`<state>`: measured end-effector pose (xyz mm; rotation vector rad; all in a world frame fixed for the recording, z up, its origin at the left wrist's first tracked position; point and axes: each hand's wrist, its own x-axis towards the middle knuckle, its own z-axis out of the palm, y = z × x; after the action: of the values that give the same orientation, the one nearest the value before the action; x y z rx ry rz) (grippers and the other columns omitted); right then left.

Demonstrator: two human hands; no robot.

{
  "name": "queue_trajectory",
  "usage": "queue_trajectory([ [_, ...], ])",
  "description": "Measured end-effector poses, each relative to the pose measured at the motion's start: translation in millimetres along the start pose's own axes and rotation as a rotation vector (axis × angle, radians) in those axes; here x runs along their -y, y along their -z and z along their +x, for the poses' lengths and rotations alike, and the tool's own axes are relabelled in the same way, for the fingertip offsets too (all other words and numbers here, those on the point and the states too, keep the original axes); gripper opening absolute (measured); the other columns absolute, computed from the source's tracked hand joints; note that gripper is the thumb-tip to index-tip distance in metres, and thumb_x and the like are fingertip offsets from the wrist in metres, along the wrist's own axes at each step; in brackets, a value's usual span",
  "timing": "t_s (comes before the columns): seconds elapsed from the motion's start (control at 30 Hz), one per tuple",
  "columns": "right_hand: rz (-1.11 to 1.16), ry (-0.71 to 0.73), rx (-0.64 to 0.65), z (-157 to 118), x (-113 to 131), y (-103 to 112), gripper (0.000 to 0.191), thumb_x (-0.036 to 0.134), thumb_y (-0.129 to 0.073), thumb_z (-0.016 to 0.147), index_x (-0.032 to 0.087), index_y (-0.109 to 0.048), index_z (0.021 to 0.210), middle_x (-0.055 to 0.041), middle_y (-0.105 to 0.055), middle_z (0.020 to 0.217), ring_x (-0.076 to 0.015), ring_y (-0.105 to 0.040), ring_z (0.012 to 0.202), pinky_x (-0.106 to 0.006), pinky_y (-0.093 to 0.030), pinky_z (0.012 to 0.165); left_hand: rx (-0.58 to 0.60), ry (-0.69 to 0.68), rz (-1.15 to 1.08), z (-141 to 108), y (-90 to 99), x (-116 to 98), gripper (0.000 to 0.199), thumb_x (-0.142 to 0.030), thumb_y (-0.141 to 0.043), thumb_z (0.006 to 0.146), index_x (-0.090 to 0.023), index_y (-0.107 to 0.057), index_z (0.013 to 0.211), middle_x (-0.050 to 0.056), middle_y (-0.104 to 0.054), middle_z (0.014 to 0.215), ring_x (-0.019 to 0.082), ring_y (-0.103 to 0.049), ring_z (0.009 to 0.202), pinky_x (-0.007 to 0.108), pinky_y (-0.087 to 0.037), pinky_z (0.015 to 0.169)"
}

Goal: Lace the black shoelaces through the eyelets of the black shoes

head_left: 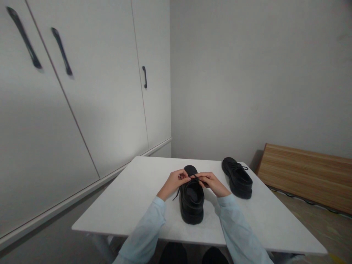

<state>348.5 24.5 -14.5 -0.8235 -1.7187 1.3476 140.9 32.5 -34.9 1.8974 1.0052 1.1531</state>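
A black lace-up shoe (191,209) stands on the white table with its toe pointing away from me and its heel towards me. My left hand (176,180) is over the left side of the lacing, thumb and fingers pinched on the shoelace (176,194), whose loose end hangs down the shoe's left side. From the right, my right hand (211,182) also closes its fingers on the lace above the tongue. The two hands nearly meet at the lacing and partly hide it. Another black shoe (239,183), its lace tied in a bow, stands apart to the right.
The white table (123,205) reaches back towards the grey wall (247,91). White cabinets (101,91) with dark handles run along the left. A wood-grain board (305,172) is beyond the table's right side. My knees show below the front edge.
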Motion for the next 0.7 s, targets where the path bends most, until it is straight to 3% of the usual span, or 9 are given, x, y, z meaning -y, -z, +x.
queue_trajectory([
  [0.23,0.043,-0.005,-0.128,6.9,-7.5,-2.5,0.036,0.044,-0.066,0.071,0.014,-0.075,0.089,0.0067,-0.039,0.045,-0.0059,-0.023,0.044,-0.023,-0.013,0.045,0.061,0.004,-0.003,-2.5,5.8,-9.4,0.018,-0.033,-0.065,0.075,-0.016,-0.063,0.074,0.002,-0.062,0.073,0.015,-0.053,0.068,0.025,-0.039,0.064],
  [0.47,-0.036,-0.065,-0.128,6.3,-4.9,-3.5,0.049,0.050,-0.067,0.070,0.010,-0.073,0.096,0.0079,-0.035,0.045,-0.0057,-0.024,0.044,-0.022,-0.014,0.044,0.156,-0.013,0.039,-4.2,14.3,-9.4,0.013,-0.016,-0.059,0.071,-0.016,-0.061,0.083,0.002,-0.063,0.082,0.015,-0.056,0.078,0.025,-0.040,0.071],
  [0.6,-0.045,-0.089,-0.125,7.1,-7.8,-2.9,0.053,0.052,-0.066,0.069,0.009,-0.072,0.099,0.0078,-0.035,0.045,-0.0056,-0.023,0.043,-0.022,-0.013,0.043,0.134,-0.057,0.035,-5.4,14.8,-9.3,0.020,-0.011,-0.058,0.069,-0.017,-0.058,0.088,0.000,-0.061,0.083,0.014,-0.056,0.080,0.024,-0.041,0.073],
  [0.7,-0.057,-0.087,-0.123,7.4,-10.3,-2.3,0.053,0.053,-0.065,0.071,0.009,-0.072,0.099,0.0083,-0.033,0.045,-0.0057,-0.023,0.043,-0.022,-0.012,0.043,0.076,-0.126,0.092,-5.6,15.0,-12.1,0.012,-0.011,-0.057,0.073,-0.017,-0.058,0.084,0.000,-0.060,0.082,0.014,-0.056,0.080,0.025,-0.042,0.074],
])
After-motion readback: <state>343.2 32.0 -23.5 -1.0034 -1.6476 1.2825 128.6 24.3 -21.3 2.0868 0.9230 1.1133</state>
